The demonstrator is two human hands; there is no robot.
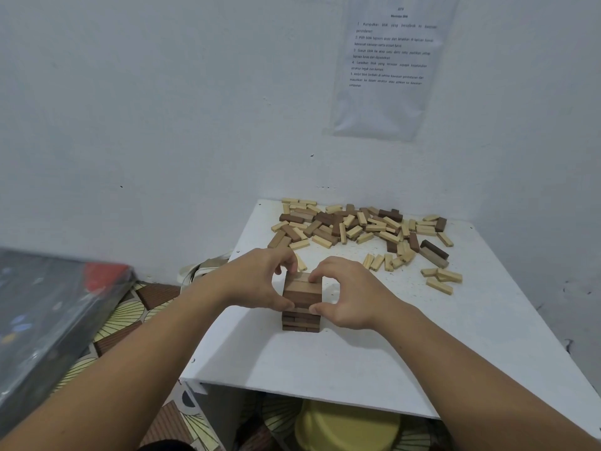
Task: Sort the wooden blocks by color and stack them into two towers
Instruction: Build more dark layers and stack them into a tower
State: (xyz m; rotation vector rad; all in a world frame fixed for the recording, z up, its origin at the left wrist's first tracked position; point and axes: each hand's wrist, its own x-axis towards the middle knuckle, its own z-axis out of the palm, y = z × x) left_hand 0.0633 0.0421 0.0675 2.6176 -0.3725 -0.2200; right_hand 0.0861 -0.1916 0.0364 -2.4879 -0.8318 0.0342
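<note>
White table [325,362] against white wall [162,109]. Left hand [257,281] and right hand [349,292] grip the dark-brown tower [300,296] between them; loose blocks [354,226] lie beyond.

Dark block tower [301,302] stood on white desk [325,362], clasped by left grip [257,278] and right grip [351,294]; loose mixed blocks [357,227] lay behind.

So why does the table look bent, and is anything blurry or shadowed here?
Head view: the wide lens splays the table edges and stretches the forearms; light is soft and even, with a faint shadow in front of the dark tower held by the left hand and right hand; the wall sheet print is soft, the glossy object at left blurred.
</note>
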